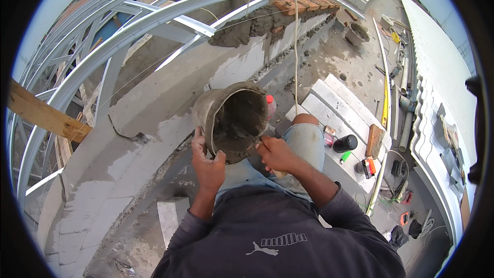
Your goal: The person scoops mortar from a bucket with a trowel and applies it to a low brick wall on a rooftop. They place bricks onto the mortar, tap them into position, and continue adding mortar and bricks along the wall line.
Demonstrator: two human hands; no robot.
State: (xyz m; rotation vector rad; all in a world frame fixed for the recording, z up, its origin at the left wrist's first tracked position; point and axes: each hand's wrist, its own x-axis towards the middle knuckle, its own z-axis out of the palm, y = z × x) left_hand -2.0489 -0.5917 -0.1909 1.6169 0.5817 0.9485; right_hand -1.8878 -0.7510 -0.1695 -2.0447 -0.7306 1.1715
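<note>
A mortar-caked bucket [201,110] is tipped on its side in front of me, its mouth turned toward my right hand, with wet grey mortar [234,149] inside near the lower rim. My left hand [208,162] grips the rim from below, thumb at the edge. My right hand [278,154] is closed round the wooden handle [280,173] of what looks like a trowel at the bucket's mouth; its blade is mostly hidden by mortar. Just beyond the bucket stands a bottle with a red cap [269,99].
A low wall of pale blocks [139,159] runs diagonally on my left, beside curved metal trusses [128,20]. White blocks [334,103] at my right carry a black cylinder [345,143], a green lighter [345,157] and a brick piece [374,140]. A cord [296,46] hangs ahead. Another bucket [356,34] stands farther off.
</note>
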